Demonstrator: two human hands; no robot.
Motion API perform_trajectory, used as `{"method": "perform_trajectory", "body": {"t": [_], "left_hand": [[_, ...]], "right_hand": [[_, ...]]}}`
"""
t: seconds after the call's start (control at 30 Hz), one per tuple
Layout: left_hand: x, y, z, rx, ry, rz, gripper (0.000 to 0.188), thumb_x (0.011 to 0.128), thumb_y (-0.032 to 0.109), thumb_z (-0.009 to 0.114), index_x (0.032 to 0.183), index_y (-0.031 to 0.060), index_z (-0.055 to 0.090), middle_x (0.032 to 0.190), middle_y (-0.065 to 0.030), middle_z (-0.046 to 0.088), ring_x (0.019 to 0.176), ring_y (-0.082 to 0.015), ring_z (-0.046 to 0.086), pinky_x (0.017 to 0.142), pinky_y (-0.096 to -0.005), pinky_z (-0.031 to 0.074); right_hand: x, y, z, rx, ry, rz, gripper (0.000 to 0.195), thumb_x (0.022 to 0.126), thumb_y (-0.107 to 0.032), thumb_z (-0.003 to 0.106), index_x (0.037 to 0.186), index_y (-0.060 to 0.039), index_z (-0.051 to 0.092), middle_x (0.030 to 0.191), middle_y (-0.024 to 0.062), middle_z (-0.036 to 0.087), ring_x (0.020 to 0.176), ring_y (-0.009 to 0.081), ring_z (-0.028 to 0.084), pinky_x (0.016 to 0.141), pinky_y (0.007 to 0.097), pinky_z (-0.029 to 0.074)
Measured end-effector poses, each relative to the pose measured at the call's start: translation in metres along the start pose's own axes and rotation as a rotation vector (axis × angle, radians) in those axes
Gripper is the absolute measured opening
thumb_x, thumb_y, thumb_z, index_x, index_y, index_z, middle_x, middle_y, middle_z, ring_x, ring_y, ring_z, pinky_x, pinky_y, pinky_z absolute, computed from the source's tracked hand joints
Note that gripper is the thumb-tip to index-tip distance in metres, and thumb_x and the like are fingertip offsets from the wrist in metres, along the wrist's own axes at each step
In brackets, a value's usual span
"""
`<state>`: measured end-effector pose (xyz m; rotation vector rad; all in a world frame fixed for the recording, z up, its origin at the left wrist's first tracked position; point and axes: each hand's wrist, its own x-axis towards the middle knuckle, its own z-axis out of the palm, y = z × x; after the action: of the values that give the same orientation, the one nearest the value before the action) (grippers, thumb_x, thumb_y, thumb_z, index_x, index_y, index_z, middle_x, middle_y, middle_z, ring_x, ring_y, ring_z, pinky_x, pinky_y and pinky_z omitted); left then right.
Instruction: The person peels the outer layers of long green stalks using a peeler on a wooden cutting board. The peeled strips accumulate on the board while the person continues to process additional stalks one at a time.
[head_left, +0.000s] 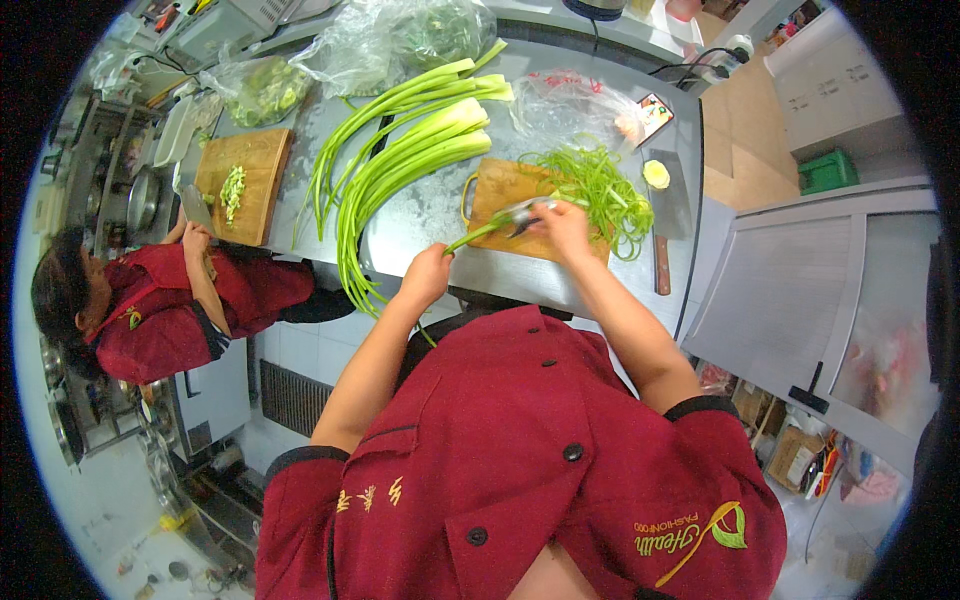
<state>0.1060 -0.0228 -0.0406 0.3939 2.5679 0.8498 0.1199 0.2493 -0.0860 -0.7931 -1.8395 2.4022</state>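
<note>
My left hand (428, 274) grips a long green celery stalk (478, 234) that slants up over a wooden cutting board (499, 184). In my right hand (561, 227) is a peeler (527, 215), held against the stalk's upper part; its blade is partly hidden by my fingers. A tangle of thin green peelings (600, 191) lies over the board's right side and spills onto the metal table (420, 202). Left of the board, several long celery stalks (405, 157) lie in a bunch, their leafless thin ends drooping past the table's front edge.
A cleaver (664, 217) lies at the table's right, beside a pale cut celery base (656, 174). Clear plastic bags (570, 109) sit along the back. At far left a co-worker (165, 292) holds a knife (196, 206) by another board (255, 180) with chopped pieces.
</note>
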Motion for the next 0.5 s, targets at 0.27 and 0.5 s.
{"method": "perform_trajectory", "body": {"t": [0.27, 0.5], "left_hand": [[0.002, -0.039, -0.018, 0.025, -0.056, -0.040, 0.022, 0.091, 0.017, 0.049, 0.095, -0.0031, 0.056, 0.081, -0.0240, 0.063, 0.079, -0.0385, 0.061, 0.073, -0.0457, 0.047], [0.012, -0.022, -0.011, -0.212, -0.286, -0.051, 0.024, 0.091, 0.019, 0.049, 0.097, -0.0008, 0.059, 0.068, -0.0086, 0.061, 0.062, -0.0199, 0.057, 0.059, -0.0333, 0.045]], "right_hand": [[0.023, -0.066, -0.127, -0.073, 0.384, -0.172, 0.016, 0.088, -0.013, 0.062, 0.088, 0.0025, 0.065, 0.079, 0.0102, 0.068, 0.061, 0.0142, 0.063, 0.056, 0.0259, 0.051], [-0.027, -0.081, -0.055, -0.603, 0.267, -0.598, 0.016, 0.086, -0.013, 0.063, 0.093, 0.0012, 0.064, 0.076, 0.0112, 0.066, 0.065, 0.0162, 0.062, 0.060, 0.0313, 0.049]]}}
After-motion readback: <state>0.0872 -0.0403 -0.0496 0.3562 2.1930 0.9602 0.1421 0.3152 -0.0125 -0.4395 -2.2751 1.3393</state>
